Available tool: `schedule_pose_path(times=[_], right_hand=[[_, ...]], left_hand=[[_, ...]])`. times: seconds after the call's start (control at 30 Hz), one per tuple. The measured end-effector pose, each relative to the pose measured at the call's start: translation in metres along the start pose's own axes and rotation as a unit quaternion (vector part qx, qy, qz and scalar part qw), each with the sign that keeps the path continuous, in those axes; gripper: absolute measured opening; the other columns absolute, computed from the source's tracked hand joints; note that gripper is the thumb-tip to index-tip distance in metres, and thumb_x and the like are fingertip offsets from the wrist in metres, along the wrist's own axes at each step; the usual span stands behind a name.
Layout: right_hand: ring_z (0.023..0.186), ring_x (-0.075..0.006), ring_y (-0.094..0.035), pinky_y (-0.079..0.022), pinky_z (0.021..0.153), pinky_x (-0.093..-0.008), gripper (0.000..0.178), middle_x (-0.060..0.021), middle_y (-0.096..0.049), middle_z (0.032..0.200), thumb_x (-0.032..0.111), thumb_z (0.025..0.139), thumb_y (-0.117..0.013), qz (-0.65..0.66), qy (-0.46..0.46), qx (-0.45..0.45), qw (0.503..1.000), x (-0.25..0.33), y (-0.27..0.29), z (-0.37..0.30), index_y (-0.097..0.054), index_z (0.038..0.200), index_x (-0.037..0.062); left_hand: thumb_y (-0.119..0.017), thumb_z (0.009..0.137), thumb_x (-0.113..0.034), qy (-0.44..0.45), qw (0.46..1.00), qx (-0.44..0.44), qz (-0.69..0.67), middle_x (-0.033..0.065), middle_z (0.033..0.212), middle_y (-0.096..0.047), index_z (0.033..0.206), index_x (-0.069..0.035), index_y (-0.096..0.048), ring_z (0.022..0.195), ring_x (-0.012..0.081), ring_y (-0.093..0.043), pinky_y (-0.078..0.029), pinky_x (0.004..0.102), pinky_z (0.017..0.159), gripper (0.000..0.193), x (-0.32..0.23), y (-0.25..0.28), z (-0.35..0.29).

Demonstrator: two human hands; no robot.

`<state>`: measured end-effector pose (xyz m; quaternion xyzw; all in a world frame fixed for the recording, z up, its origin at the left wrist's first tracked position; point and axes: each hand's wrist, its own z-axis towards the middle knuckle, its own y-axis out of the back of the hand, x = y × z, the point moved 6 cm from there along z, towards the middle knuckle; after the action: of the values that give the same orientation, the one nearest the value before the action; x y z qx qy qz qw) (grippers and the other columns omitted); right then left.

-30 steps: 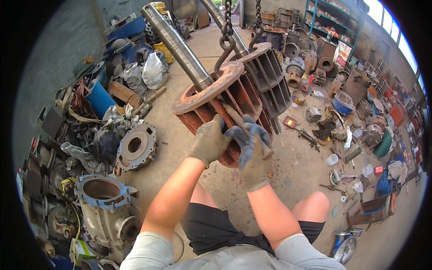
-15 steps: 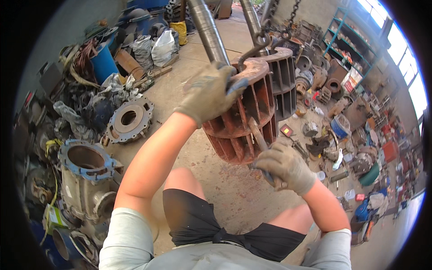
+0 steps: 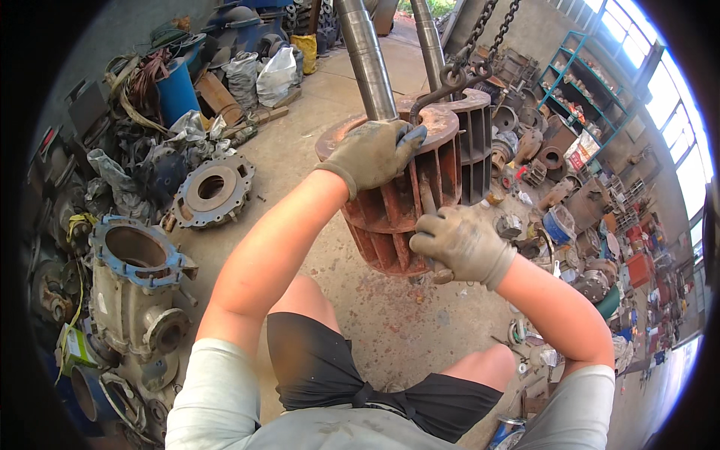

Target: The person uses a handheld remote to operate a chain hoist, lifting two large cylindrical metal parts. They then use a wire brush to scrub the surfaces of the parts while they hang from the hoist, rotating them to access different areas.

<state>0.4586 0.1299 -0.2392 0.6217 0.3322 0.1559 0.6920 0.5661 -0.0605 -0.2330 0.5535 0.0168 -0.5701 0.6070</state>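
Note:
A rusty, ribbed metal rotor (image 3: 379, 217) with a steel shaft (image 3: 367, 67) rising from its top hangs before me. My left hand (image 3: 375, 154), in a worn work glove, grips its top rim beside the shaft. Lower on the right, my gloved right hand (image 3: 461, 244) is closed round a flat metal bar (image 3: 428, 196). The bar's upper part lies against the ribs, nearly upright; its lower end sticks out under my fist. A second ribbed rotor (image 3: 474, 142) with its own shaft (image 3: 427, 41) stands close behind. A chain hook (image 3: 435, 97) reaches into the top opening.
Chains (image 3: 480, 30) hang at the upper middle. On the left stand a pump casing (image 3: 139, 259) with a blue flange and a round flanged plate (image 3: 214, 191). Machine parts and a blue bucket (image 3: 559, 223) crowd the right floor, below a teal shelf rack (image 3: 585, 82).
My right hand has moved up and left, closer to the rotor, and the bar stands more upright. My left hand stays on the rim. The whole view has shifted slightly.

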Motion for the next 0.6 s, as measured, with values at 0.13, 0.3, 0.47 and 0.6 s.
schedule_pose_path(times=[0.13, 0.3, 0.47, 0.6], right_hand=[[0.102, -0.0280, -0.074, -0.060, 0.086, -0.0444, 0.041, -0.0048, -0.069, 0.109, 0.042, 0.080, -0.088, -0.023, 0.018, 0.013, 0.999, 0.005, 0.000, 0.003, -0.072, 0.110, 0.0194], [0.093, -0.0309, -0.075, -0.059, 0.081, -0.0462, 0.045, -0.0061, -0.070, 0.102, 0.046, 0.074, -0.089, 0.003, -0.032, -0.036, 0.999, 0.001, 0.016, 0.008, -0.075, 0.109, 0.0215], [0.093, -0.0301, -0.076, -0.059, 0.080, -0.0462, 0.040, -0.0053, -0.072, 0.100, 0.047, 0.076, -0.086, 0.009, 0.017, -0.051, 0.999, 0.007, 0.022, 0.010, -0.076, 0.104, 0.0205], [0.091, -0.0296, -0.076, -0.060, 0.076, -0.0453, 0.040, -0.0043, -0.072, 0.099, 0.048, 0.075, -0.087, -0.014, 0.027, -0.002, 1.000, 0.005, 0.022, 0.012, -0.076, 0.102, 0.0207]], left_hand=[[-0.052, 0.117, -0.052, -0.040, 0.998, -0.049, 0.008, 0.0283, 0.110, -0.078, 0.124, -0.003, -0.076, 0.109, 0.0499, -0.073, -0.057, 0.0554, 0.097, 0.055, -0.009, 0.000, -0.004], [-0.055, 0.116, -0.049, -0.017, 0.999, -0.041, 0.012, 0.0286, 0.110, -0.079, 0.126, -0.004, -0.077, 0.109, 0.0500, -0.074, -0.057, 0.0567, 0.096, 0.051, -0.015, -0.004, -0.008], [-0.052, 0.116, -0.052, -0.012, 0.999, -0.045, 0.016, 0.0286, 0.111, -0.079, 0.126, -0.005, -0.078, 0.110, 0.0503, -0.074, -0.057, 0.0574, 0.098, 0.054, -0.019, -0.006, -0.011], [-0.047, 0.117, -0.057, -0.022, 0.998, -0.039, 0.034, 0.0280, 0.119, -0.079, 0.133, -0.008, -0.078, 0.118, 0.0485, -0.074, -0.056, 0.0579, 0.105, 0.060, -0.020, -0.007, -0.009]])
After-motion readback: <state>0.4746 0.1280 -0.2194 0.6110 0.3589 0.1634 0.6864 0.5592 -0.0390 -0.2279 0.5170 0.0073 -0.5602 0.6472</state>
